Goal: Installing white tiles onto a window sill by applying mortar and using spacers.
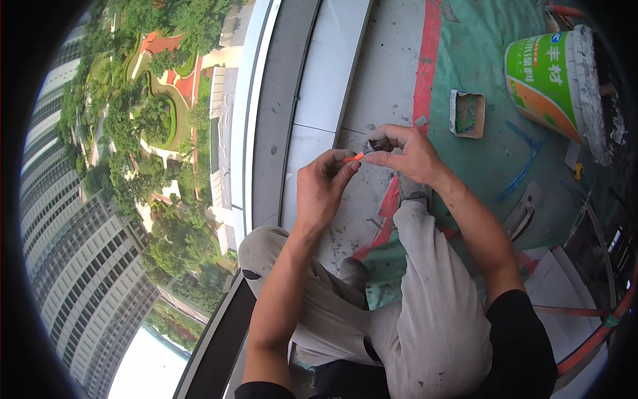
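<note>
In front of my knees both hands meet above the dusty floor. My left hand (320,189) pinches a small, thin orange piece (354,158) between thumb and fingers. Its exact kind is too small to tell. Close against its other end is my right hand (407,154), thumb and fingers closed round something small and dark (373,144) that I cannot make out. Beneath the hands lie a grey, stained floor strip and the white panels (312,143) along the window side.
A small open carton (467,114) with green bits inside sits on green sheeting (488,159). Right of it a green and white bucket (555,83) lies tilted. Red tape (425,66) runs along the sheeting. At left, beyond the ledge (256,100), trees and buildings lie far below.
</note>
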`<action>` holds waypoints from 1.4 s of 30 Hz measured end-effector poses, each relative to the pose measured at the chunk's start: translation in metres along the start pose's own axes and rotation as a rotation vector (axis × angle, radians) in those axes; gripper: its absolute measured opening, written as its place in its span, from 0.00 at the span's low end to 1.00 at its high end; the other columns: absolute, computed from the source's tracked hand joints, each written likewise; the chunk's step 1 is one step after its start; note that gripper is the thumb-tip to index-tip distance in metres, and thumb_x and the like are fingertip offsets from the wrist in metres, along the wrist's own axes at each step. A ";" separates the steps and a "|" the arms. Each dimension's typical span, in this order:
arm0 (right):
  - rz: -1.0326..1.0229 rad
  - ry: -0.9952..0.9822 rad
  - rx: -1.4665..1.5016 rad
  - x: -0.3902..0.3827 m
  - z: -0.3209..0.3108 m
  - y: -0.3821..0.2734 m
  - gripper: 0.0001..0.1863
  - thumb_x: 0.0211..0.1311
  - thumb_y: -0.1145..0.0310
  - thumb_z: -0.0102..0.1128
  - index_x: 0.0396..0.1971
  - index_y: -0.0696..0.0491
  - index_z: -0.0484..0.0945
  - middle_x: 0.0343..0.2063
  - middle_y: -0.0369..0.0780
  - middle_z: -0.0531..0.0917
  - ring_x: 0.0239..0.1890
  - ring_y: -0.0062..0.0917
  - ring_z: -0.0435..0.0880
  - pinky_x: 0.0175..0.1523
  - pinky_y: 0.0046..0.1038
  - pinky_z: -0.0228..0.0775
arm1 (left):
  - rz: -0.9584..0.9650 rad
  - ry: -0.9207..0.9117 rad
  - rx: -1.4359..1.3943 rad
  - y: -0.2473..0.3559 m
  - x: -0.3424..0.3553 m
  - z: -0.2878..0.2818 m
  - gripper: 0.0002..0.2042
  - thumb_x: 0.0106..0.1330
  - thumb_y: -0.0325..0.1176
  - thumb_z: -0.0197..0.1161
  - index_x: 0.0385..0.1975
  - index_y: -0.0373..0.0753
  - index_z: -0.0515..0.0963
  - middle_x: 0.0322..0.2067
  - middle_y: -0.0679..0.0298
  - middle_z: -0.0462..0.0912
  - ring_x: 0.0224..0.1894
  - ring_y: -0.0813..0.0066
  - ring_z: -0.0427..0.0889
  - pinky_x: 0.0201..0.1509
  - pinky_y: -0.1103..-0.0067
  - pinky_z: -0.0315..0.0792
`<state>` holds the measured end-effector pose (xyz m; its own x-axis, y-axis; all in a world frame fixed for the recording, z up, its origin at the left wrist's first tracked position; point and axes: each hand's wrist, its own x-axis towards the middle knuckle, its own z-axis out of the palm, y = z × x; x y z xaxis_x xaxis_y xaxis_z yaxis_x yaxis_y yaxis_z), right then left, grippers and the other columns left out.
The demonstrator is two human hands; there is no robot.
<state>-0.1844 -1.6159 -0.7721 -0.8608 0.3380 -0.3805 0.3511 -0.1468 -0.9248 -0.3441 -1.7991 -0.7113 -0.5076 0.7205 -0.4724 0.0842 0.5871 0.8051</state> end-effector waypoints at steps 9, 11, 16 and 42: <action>-0.107 0.146 -0.028 0.005 0.041 0.028 0.23 0.80 0.51 0.73 0.53 0.59 0.88 0.25 0.34 0.84 0.28 0.16 0.81 0.38 0.27 0.76 | 0.152 0.097 0.460 -0.003 0.018 -0.062 0.09 0.79 0.27 0.71 0.53 0.35 0.90 0.45 0.52 0.94 0.43 0.61 0.95 0.51 0.70 0.85; -0.090 0.189 -0.041 0.005 0.042 0.040 0.22 0.81 0.51 0.71 0.51 0.59 0.88 0.25 0.35 0.84 0.27 0.17 0.81 0.38 0.28 0.76 | 0.198 0.133 0.529 -0.008 0.033 -0.079 0.08 0.79 0.27 0.70 0.53 0.36 0.90 0.45 0.54 0.94 0.44 0.60 0.95 0.50 0.70 0.85; 0.012 0.244 -0.036 0.002 0.045 0.065 0.19 0.82 0.55 0.69 0.49 0.59 0.88 0.25 0.38 0.86 0.28 0.19 0.84 0.37 0.30 0.77 | 0.260 0.103 0.639 -0.023 0.057 -0.087 0.08 0.78 0.26 0.70 0.51 0.37 0.91 0.46 0.55 0.94 0.45 0.58 0.95 0.50 0.69 0.85; 0.131 0.276 -0.085 -0.004 0.041 0.097 0.20 0.78 0.53 0.70 0.43 0.59 0.88 0.24 0.52 0.84 0.28 0.45 0.84 0.39 0.45 0.75 | 0.418 -0.025 0.562 -0.042 0.074 -0.076 0.09 0.73 0.22 0.71 0.49 0.38 0.92 0.51 0.59 0.93 0.46 0.54 0.93 0.51 0.67 0.86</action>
<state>-0.1620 -1.6695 -0.8601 -0.6780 0.5628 -0.4729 0.4917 -0.1312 -0.8609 -0.4506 -1.7983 -0.7524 -0.3168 0.9319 -0.1764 0.7021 0.3555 0.6170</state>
